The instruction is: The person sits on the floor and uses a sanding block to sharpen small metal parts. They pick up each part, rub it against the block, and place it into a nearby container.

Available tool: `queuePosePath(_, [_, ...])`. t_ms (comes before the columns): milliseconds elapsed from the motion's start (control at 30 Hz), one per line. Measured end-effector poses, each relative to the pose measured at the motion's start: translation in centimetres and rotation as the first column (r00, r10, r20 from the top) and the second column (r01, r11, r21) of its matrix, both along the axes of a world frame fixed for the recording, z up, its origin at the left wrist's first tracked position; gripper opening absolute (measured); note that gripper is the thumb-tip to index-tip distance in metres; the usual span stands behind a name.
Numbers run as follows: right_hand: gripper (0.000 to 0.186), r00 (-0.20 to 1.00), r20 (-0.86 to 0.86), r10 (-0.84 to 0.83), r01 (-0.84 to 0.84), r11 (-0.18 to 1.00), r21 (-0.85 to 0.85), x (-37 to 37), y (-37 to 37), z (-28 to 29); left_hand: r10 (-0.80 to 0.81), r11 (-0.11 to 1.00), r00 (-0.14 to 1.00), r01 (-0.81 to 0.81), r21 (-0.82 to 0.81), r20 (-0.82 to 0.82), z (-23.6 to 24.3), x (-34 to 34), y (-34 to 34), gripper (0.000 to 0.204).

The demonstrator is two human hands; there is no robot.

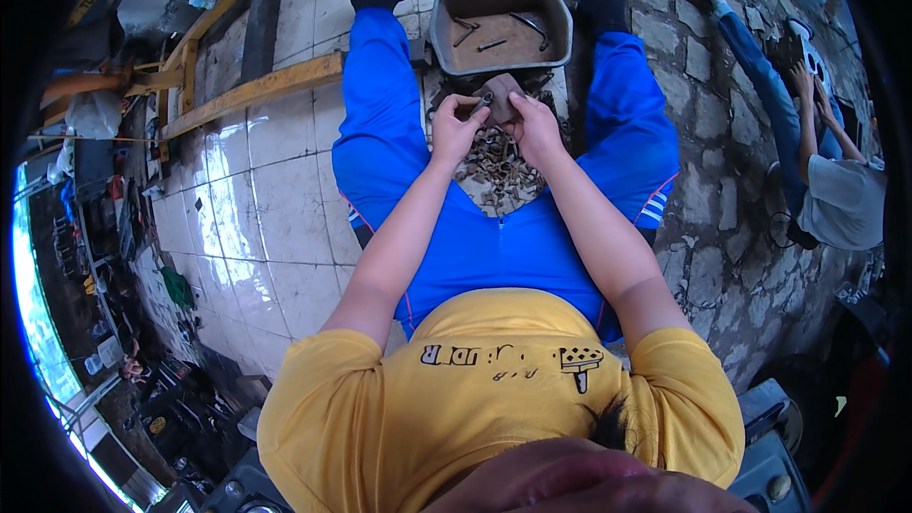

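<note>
My left hand (456,130) pinches a small dark metal piece, like a bolt (485,99), between thumb and fingertips; its exact kind is too small to make out. Against it, my right hand (535,127) grips a folded brownish-grey piece of cloth or abrasive sheet (503,91). Both hands meet between my spread knees, over a heap of small rusty metal parts (503,176). Just beyond them stands a grey rectangular tub (439,35). A few loose metal pieces lie in it, among them a short rod (492,45) and a curved one (532,30).
A yellow wooden frame (256,90) lies to the left on white floor tiles (275,190). Grey stone paving (698,100) covers the right side. Another person (845,199) sits there, hands on a light-coloured part. Cluttered shelves (85,237) line the far left.
</note>
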State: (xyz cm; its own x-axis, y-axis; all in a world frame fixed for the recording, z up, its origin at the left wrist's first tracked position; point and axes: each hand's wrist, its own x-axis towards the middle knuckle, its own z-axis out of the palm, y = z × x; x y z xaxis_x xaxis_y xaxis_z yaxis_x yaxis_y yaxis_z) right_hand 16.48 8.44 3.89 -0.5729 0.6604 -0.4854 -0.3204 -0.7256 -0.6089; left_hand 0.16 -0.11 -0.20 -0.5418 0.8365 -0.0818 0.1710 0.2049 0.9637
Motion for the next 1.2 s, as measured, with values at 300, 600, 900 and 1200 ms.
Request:
queuePosePath(300, [0.035, 0.983, 0.169, 0.075, -0.093, 0.990, 0.102, 0.0, -1.1, -0.5, 0.016, 1.000, 0.981, -0.016, -0.002, 0.196, 2.1, 0.6, 0.5, 0.024])
queuePosePath(600, [0.032, 0.966, 0.257, 0.024, -0.083, 0.972, 0.221, -0.2, -0.4, 0.0, 0.001, 1.000, 0.997, -0.001, 0.005, 0.076, 1.3, 0.4, 0.4, 0.026])
queuePosePath(900, [0.027, 0.961, 0.199, 0.193, -0.211, 0.975, 0.068, -0.5, -0.9, -1.2, 0.019, 1.000, 0.998, -0.018, 0.011, -0.067, 0.6, 0.2, 0.2, 0.030])
queuePosePath(1200, [0.027, 0.986, 0.156, 0.059, -0.068, 0.996, 0.052, -0.4, -0.9, -0.4, -0.009, 1.000, 0.990, 0.009, 0.000, -0.140, 1.3, 0.5, 0.2, 0.029])
